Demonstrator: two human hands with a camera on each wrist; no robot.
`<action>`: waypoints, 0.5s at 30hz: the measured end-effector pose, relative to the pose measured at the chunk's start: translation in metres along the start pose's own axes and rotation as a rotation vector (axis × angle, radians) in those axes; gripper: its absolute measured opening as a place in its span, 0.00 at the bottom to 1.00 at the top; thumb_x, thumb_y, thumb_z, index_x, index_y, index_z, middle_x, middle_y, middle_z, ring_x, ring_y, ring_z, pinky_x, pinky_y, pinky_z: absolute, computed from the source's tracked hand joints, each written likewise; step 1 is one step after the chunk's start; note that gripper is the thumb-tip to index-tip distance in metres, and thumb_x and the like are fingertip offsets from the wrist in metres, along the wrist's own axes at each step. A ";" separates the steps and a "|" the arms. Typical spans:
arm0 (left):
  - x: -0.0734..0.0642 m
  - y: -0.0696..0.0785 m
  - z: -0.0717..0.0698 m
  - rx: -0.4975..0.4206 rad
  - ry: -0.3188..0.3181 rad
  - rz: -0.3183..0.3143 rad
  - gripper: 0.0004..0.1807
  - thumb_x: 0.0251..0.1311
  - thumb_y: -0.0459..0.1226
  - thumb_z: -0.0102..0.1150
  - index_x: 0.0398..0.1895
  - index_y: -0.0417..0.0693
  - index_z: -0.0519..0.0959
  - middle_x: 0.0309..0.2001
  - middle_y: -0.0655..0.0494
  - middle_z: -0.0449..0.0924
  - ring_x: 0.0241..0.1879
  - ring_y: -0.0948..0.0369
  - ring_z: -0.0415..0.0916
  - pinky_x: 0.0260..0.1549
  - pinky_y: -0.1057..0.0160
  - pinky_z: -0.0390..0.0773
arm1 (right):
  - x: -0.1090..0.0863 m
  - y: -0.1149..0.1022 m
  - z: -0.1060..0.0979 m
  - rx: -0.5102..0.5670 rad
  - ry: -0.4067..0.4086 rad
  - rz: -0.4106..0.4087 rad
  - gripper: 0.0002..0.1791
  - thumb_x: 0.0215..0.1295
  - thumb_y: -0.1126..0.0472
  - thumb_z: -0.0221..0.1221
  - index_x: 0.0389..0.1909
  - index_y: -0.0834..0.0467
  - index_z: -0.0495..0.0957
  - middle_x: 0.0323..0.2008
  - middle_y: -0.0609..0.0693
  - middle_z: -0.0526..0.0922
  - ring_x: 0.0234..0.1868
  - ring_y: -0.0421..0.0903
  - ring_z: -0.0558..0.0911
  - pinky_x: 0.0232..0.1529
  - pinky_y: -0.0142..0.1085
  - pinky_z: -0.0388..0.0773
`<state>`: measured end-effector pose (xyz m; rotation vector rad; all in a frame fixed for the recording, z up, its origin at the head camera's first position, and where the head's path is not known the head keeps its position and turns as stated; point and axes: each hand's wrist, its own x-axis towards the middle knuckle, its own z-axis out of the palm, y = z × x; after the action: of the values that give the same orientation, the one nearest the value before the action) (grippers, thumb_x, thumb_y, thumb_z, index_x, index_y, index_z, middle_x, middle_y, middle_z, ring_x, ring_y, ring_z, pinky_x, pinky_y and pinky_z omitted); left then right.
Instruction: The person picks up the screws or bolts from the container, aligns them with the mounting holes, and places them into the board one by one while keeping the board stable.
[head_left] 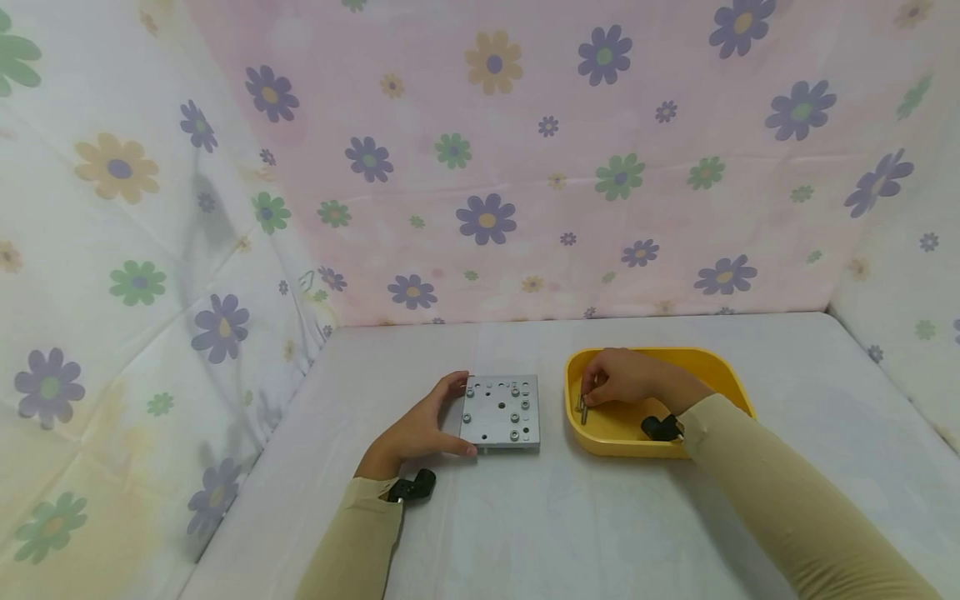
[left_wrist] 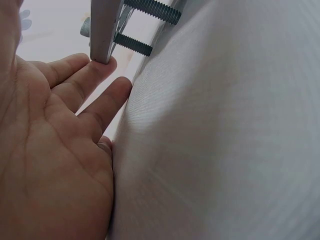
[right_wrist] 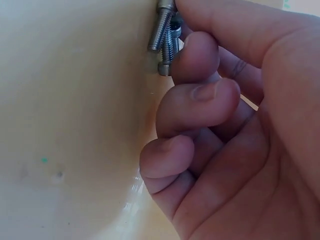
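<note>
A square metal plate (head_left: 495, 421) with holes and several socket head screws lies on the table. Threaded screw shanks (left_wrist: 134, 44) stick out beneath it in the left wrist view. My left hand (head_left: 423, 425) holds the plate at its left side, thumb by the near corner, fingers by the far one. One fingertip touches the plate's edge (left_wrist: 101, 37). My right hand (head_left: 626, 379) reaches into the yellow tray (head_left: 622, 448) and pinches a metal screw (right_wrist: 161, 31) between thumb and index finger. Other screws lie close to those fingertips, partly hidden.
A white cloth (head_left: 517, 525) covers the table. Flowered fabric (head_left: 487, 167) hangs behind and at both sides. The tray stands right of the plate, with a narrow gap between them. A small black device (head_left: 414, 486) sits at each wrist.
</note>
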<state>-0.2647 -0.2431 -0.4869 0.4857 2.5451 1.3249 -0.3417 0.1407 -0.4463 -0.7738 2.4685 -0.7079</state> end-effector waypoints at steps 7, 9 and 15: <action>0.001 -0.002 0.001 0.011 0.006 -0.008 0.71 0.33 0.48 0.88 0.83 0.60 0.52 0.77 0.64 0.62 0.80 0.58 0.53 0.80 0.43 0.43 | -0.001 0.005 -0.001 0.038 0.001 0.028 0.07 0.66 0.55 0.69 0.43 0.49 0.85 0.39 0.46 0.83 0.40 0.46 0.76 0.44 0.39 0.74; 0.000 -0.003 0.001 0.010 0.007 -0.007 0.71 0.33 0.48 0.88 0.83 0.60 0.52 0.77 0.64 0.62 0.80 0.59 0.53 0.80 0.43 0.44 | -0.002 0.004 0.000 0.040 0.001 0.024 0.07 0.66 0.55 0.69 0.43 0.48 0.86 0.39 0.46 0.83 0.39 0.46 0.76 0.44 0.39 0.74; 0.001 -0.004 0.001 0.011 0.006 -0.003 0.71 0.33 0.49 0.88 0.83 0.59 0.52 0.77 0.63 0.62 0.80 0.58 0.53 0.80 0.43 0.44 | -0.005 0.002 -0.001 0.028 -0.006 0.007 0.05 0.68 0.57 0.68 0.42 0.49 0.86 0.36 0.46 0.82 0.38 0.46 0.76 0.42 0.38 0.74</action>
<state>-0.2657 -0.2441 -0.4912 0.4813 2.5582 1.3139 -0.3395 0.1451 -0.4453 -0.7554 2.4494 -0.7349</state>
